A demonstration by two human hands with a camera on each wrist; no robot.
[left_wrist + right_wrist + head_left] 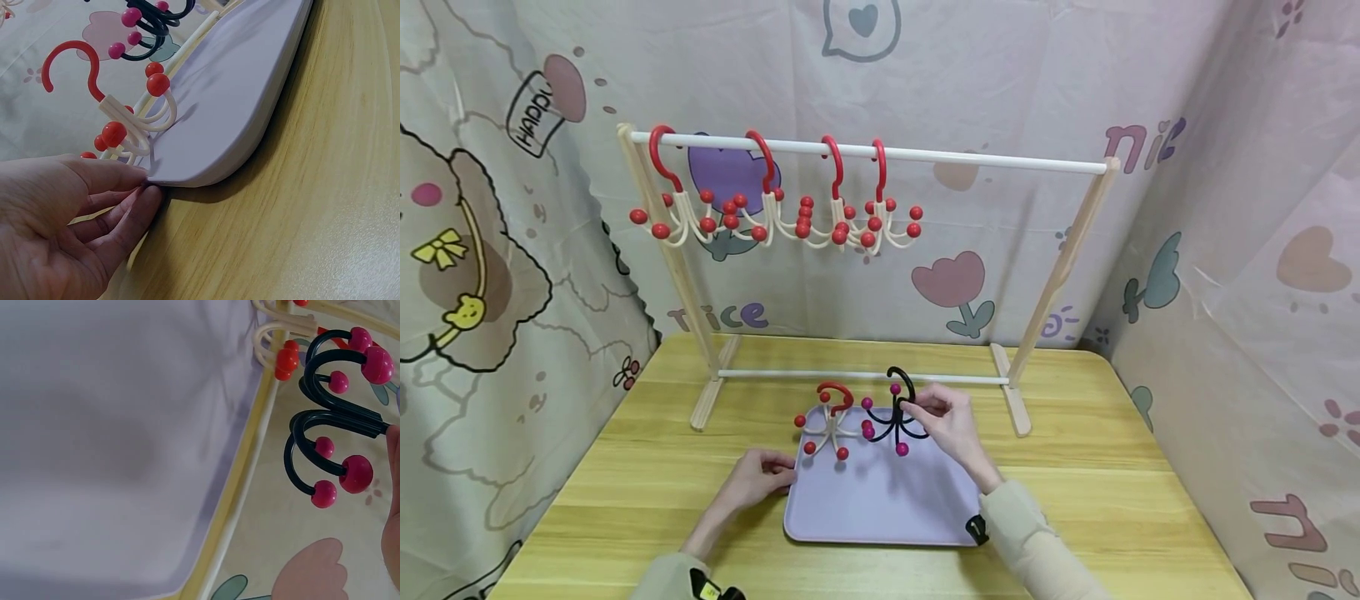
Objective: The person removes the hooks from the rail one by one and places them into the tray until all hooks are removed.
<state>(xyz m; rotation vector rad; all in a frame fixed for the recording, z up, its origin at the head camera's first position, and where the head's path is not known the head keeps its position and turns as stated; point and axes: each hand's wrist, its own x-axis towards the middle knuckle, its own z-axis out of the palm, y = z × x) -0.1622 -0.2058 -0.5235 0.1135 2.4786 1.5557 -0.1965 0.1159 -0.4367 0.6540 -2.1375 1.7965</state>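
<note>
Hanger (345, 420), black w/ pink balls, pinched at the stem just under the hook: fingers of the right hand (951, 423) clamped on from the right side, hook poking up above, pink balls splayed out left and below the grip. Held up off the lilac tray (880, 508), over its far part. Red-hooked hanger (832, 429) just left of that, at the tray's far left corner. Fingers and thumb of the left hand (756, 481) clamped on the tray's left edge, tabletop (1097, 500) underneath.

Five red-hooked hangers (831, 427), one black hanger (897, 412), one tray (880, 500), one rack (1000, 161)
</note>
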